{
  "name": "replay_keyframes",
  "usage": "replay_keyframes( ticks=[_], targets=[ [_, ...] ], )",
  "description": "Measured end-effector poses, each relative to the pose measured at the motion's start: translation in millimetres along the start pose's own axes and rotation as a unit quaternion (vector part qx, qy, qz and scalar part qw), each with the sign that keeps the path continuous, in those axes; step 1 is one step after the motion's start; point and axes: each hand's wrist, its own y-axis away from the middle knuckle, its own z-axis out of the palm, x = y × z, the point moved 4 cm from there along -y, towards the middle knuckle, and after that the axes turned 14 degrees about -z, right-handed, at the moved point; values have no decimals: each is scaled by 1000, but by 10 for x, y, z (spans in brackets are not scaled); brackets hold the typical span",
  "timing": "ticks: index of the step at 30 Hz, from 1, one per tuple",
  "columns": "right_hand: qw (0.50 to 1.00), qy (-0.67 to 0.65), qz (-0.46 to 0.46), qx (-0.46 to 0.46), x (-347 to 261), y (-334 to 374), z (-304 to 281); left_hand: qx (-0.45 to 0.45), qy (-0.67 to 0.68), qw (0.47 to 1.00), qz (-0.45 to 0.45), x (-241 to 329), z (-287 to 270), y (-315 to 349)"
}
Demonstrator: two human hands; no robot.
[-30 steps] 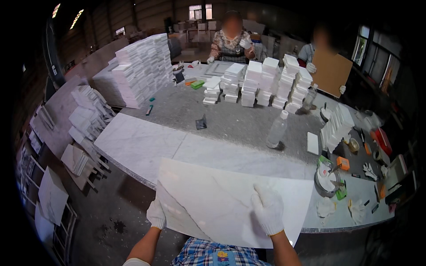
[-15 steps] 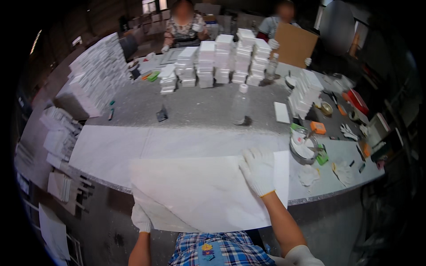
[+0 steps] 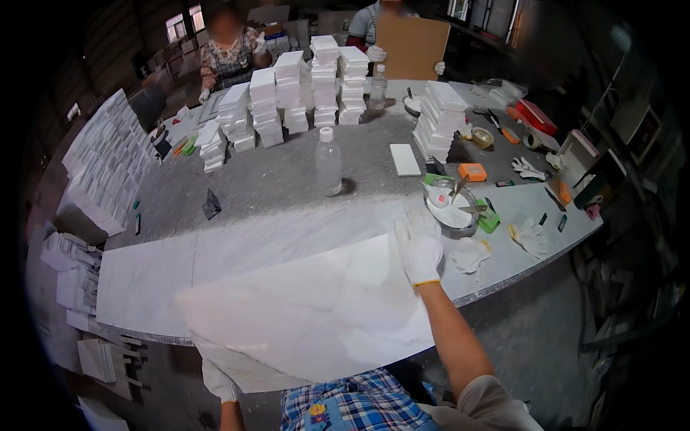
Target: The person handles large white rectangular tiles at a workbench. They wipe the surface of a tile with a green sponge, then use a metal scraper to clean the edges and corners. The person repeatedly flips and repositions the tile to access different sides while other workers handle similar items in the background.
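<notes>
I hold a large white marble slab [image 3: 316,309] over the near edge of the grey worktable [image 3: 287,179]. My right hand [image 3: 419,248], in a white glove, grips the slab's far right corner. My left hand [image 3: 218,381], also gloved, supports the slab from below at its near left edge and is mostly hidden under it. The slab is tilted and partly covers a longer white marble slab [image 3: 215,258] lying flat on the table.
A clear plastic bottle [image 3: 328,162] stands mid-table. A metal bowl of white paste [image 3: 453,212], loose gloves [image 3: 530,237], tape and small tools lie to the right. Stacks of white tiles [image 3: 287,93] fill the far side, where two people work. More tiles [image 3: 108,165] are piled left.
The slab has swung leftward and nearer my body. My right hand moved up to its far right corner; my left hand slid under the near left edge. My view turned right.
</notes>
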Motion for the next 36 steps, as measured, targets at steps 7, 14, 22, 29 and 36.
replay_keyframes(
  ticks=[7,14,22,29,36],
  targets=[
    [962,-116,224,-104,164,56,52,37,-100,994,26,434,-40,257],
    [995,13,94,-30,835,353,591,14,-43,999,30,187,65,89],
    [957,-139,252,-32,291,42,97,19,7,1000,0,478,26,334],
    [961,-151,227,-34,249,25,117,48,-91,994,42,267,-70,195],
    [963,-104,246,-42,372,86,184,136,-233,932,241,1776,133,981]
  ],
)
